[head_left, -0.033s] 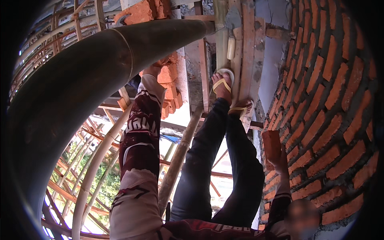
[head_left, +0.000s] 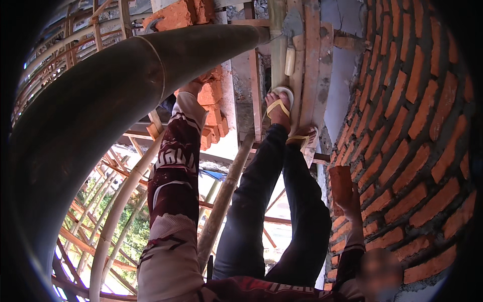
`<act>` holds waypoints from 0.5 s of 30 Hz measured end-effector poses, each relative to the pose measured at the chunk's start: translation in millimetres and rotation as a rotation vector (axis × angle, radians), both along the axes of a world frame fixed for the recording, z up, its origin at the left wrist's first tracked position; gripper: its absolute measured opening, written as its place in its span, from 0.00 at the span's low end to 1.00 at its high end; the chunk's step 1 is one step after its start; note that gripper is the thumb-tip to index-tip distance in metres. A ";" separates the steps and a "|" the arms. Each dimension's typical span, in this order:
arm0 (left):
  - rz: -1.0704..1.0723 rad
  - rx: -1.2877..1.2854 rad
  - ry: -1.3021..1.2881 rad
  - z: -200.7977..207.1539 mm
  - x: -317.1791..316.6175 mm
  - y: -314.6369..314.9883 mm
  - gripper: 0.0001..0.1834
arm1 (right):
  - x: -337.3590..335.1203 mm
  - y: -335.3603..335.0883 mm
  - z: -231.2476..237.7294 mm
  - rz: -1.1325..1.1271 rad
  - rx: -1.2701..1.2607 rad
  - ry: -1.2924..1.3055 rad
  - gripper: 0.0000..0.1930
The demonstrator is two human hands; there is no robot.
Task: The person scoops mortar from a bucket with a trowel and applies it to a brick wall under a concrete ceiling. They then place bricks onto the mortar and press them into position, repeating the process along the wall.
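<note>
My right hand (head_left: 350, 205) grips a red brick (head_left: 341, 184), held upright beside the brick wall (head_left: 415, 136) with grey mortar joints. My left arm stretches forward, and my left hand (head_left: 191, 89) is at a stack of red bricks (head_left: 211, 95). A thick dark bamboo pole (head_left: 121, 65) passes in front and hides its fingers, so what they hold cannot be made out. Ahead of my feet lies a trowel (head_left: 292, 25) with a pale handle, resting on the planks.
I stand in sandals on narrow wooden planks (head_left: 311, 75). More bricks (head_left: 176, 14) sit past the pole. Bamboo scaffolding (head_left: 118, 211) runs along the left, with open gaps and greenery below. Another bamboo pole (head_left: 226, 194) slants beside my legs.
</note>
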State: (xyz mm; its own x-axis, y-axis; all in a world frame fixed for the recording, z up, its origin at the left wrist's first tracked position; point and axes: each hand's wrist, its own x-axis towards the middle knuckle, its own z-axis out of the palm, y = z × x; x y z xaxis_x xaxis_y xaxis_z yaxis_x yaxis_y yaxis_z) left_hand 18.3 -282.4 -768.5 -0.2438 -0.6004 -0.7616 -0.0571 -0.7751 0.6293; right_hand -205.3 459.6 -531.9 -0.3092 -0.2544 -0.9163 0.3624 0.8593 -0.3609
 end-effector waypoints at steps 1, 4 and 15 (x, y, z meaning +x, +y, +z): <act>0.139 0.058 -0.026 11.9 -14.6 0.4 0.40 | 2.6 5.2 0.7 0.005 -0.005 0.001 0.54; -0.126 -0.153 -0.167 45.7 -31.8 9.7 0.41 | 3.9 7.1 1.8 -0.068 0.003 -0.036 0.53; 0.199 0.206 -0.258 26.4 23.2 -15.2 0.32 | -18.8 -42.5 33.9 0.050 0.077 0.054 0.54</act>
